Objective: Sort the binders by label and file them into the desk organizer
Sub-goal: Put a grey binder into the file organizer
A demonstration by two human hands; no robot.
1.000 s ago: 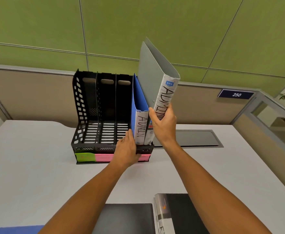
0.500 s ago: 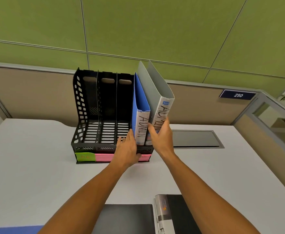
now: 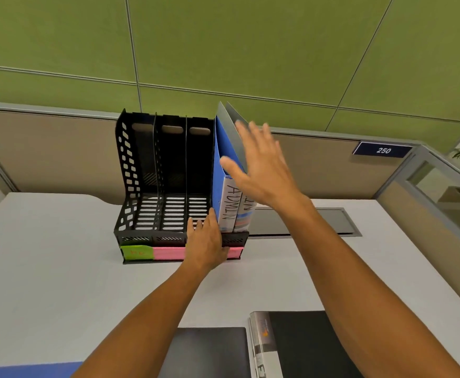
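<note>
Grey binder [image 3: 230, 132] sits upright in the black desk organizer's [image 3: 141, 186] rightmost slot, beside the blue binder [image 3: 222, 156]. Right hand [image 3: 261, 170] hovers spread wide at its spine, holding nothing. Left hand [image 3: 205, 241] rests flat on the organizer's front. Blue spine reads "ADMIN".

Both bare forearms reach forward from the lower edge of the view, converging slightly as they go. The left hand [image 3: 205, 241] lies low, palm down, fingers [image 3: 200, 223] together and pointing ahead, the thumb side pressed flat against what stands just to its right. The right hand [image 3: 261, 166] is lifted well above and a little to the right of the left, spread flat with fingers splayed and gripping nothing (its outline is smeared by motion blur), wrist bent slightly back, palm facing forward and left.
</note>
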